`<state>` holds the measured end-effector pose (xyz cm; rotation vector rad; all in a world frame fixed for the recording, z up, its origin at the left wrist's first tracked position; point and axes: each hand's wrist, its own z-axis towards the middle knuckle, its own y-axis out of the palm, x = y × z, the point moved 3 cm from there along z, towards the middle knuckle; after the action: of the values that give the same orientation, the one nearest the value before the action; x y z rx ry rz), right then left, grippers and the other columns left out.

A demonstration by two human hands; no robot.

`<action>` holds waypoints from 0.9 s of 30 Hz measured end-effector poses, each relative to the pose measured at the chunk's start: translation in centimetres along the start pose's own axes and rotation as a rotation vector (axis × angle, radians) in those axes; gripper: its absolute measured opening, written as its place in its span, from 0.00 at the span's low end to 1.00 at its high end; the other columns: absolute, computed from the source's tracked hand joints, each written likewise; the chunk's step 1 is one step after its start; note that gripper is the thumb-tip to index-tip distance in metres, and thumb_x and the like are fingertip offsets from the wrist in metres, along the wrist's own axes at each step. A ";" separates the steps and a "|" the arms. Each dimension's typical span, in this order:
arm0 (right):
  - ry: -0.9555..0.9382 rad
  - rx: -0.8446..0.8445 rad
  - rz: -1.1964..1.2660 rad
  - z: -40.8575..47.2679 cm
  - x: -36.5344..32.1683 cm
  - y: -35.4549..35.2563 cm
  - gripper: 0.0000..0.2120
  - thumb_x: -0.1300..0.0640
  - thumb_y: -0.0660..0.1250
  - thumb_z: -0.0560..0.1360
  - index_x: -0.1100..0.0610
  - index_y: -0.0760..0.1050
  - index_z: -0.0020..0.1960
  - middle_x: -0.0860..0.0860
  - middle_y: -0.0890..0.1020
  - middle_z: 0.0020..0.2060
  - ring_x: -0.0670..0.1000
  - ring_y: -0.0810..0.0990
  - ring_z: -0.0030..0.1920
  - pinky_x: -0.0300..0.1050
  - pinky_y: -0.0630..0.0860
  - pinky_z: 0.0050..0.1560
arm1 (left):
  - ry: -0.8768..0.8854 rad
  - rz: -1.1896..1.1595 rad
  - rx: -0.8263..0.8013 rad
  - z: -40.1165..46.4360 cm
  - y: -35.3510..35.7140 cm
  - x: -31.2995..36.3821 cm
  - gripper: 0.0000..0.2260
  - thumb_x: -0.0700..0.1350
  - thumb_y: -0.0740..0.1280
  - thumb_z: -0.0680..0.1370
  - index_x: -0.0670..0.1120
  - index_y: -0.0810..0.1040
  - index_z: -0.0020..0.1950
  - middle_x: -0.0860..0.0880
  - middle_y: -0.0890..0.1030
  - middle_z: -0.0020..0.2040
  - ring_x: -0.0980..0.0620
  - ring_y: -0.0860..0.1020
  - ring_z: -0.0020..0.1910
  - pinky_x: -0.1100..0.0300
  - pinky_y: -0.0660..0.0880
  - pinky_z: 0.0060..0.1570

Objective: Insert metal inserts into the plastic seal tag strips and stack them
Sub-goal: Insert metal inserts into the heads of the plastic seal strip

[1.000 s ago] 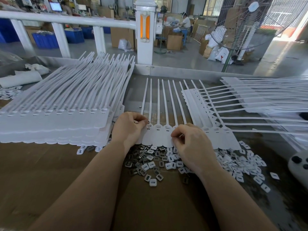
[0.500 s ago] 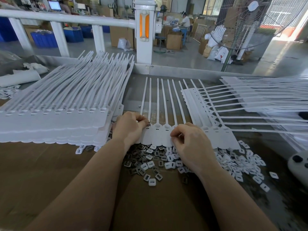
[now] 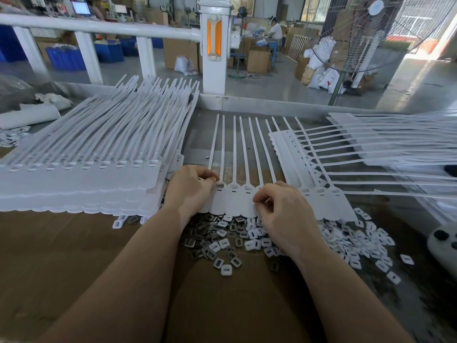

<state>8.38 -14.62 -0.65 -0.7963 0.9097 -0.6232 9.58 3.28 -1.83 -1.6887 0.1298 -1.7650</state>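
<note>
A white plastic seal tag strip (image 3: 235,201) with several long tails lies flat in front of me, tails pointing away. My left hand (image 3: 190,189) has its curled fingertips on the strip's left end, pinching a small insert at a slot. My right hand (image 3: 284,214) rests curled on the strip's right part, fingertips pinched together at a tag; what they hold is hidden. A heap of small metal inserts and white caps (image 3: 230,238) lies just below the strip. A tall stack of strips (image 3: 81,174) stands to the left.
More strips (image 3: 371,149) lie fanned out at the right, tails pointing right. Loose white caps (image 3: 358,246) are scattered at the lower right. Brown cardboard (image 3: 61,256) covers the near table. A white railing post (image 3: 214,45) and a fan (image 3: 366,33) stand behind.
Both hands stay at the strip's heads with only slight finger motion. The strip and stacks have not moved.
</note>
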 end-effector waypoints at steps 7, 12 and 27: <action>0.000 0.005 0.003 0.0 -0.1 0.0 0.04 0.58 0.65 0.75 0.54 0.78 0.48 0.47 0.78 0.43 0.47 0.74 0.48 0.39 0.69 0.53 | 0.087 0.145 -0.014 -0.3 -0.1 0.3 0.12 0.39 0.66 0.75 0.54 0.78 0.36 0.61 0.72 0.37 0.61 0.72 0.34 0.79 0.65 0.32; -0.034 0.015 0.050 0.0 -0.5 -0.1 0.03 0.60 0.67 0.74 0.54 0.79 0.46 0.47 0.77 0.43 0.48 0.76 0.46 0.44 0.74 0.52 | 0.112 0.163 -0.004 -0.5 -0.3 0.5 0.13 0.39 0.66 0.75 0.56 0.77 0.35 0.61 0.72 0.38 0.62 0.71 0.35 0.80 0.65 0.34; -0.050 0.001 0.031 0.1 -0.4 0.2 0.04 0.60 0.66 0.74 0.53 0.78 0.46 0.43 0.74 0.40 0.46 0.73 0.45 0.41 0.72 0.51 | 0.119 0.186 -0.026 -0.7 -0.2 0.3 0.16 0.38 0.64 0.76 0.56 0.77 0.35 0.56 0.71 0.44 0.60 0.70 0.39 0.73 0.63 0.36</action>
<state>8.28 -14.15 -0.63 -0.7922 0.8742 -0.5744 8.92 3.00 -1.62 -1.5361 0.3530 -1.7288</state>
